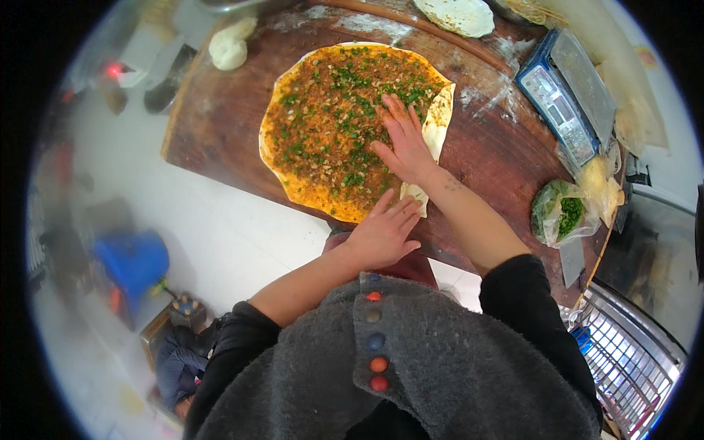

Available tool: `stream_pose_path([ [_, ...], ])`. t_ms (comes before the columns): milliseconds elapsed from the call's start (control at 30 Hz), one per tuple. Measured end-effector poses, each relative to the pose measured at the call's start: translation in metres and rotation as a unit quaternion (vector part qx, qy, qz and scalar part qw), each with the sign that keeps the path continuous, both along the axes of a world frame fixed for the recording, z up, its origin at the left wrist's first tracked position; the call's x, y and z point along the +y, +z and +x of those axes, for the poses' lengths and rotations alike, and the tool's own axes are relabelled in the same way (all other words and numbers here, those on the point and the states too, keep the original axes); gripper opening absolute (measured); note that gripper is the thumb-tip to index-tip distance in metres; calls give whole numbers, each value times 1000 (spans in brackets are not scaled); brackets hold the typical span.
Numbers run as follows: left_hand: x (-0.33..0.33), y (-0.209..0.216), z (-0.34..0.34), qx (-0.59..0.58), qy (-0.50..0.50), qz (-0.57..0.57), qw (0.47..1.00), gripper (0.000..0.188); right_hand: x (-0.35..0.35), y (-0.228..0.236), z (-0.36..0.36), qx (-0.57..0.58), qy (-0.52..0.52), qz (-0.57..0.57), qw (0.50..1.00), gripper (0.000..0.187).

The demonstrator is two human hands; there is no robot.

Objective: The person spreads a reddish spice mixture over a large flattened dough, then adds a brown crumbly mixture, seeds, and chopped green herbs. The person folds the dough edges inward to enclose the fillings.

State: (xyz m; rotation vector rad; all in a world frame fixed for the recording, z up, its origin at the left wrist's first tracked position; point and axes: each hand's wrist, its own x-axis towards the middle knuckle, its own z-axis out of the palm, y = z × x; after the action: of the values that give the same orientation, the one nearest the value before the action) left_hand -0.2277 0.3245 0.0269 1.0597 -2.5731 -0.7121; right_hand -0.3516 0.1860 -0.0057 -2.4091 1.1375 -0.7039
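A large thin sheet of dough (pixel 323 110), spread with an orange-brown paste and chopped green onion, lies on the wooden board. Its right edge is folded inward as a pale strip (pixel 438 132). My right hand (pixel 405 143) rests on the filled surface beside that strip, palm down, fingers spread and thumb apart. At the sheet's near right corner is my left hand (pixel 383 231), fingers stretched out over the dough's edge, touching or just above it. Neither hand grips anything. Part of the folded strip is hidden under my right wrist.
A long rolling pin (pixel 440 33) and a plate (pixel 458 16) are at the board's far side. Dough lumps (pixel 229 48) sit far left. To the right stand a blue scale (pixel 561 103) and a plastic bag of chopped greens (pixel 566 214). Flour dusts the wooden board (pixel 220 132).
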Motion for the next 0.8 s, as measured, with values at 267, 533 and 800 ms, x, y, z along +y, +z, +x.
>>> stream_pose_path([
  [267,4,2,4,-20,-24,29,999,56,38,-7,5,57,46,-8,997,60],
  [533,0,16,16,22,2,56,998,46,46,27,-87,18,-186,71,980,28],
  [800,-4,15,71,39,206,-6,978,37,92,20,-125,114,-161,57,979,15],
])
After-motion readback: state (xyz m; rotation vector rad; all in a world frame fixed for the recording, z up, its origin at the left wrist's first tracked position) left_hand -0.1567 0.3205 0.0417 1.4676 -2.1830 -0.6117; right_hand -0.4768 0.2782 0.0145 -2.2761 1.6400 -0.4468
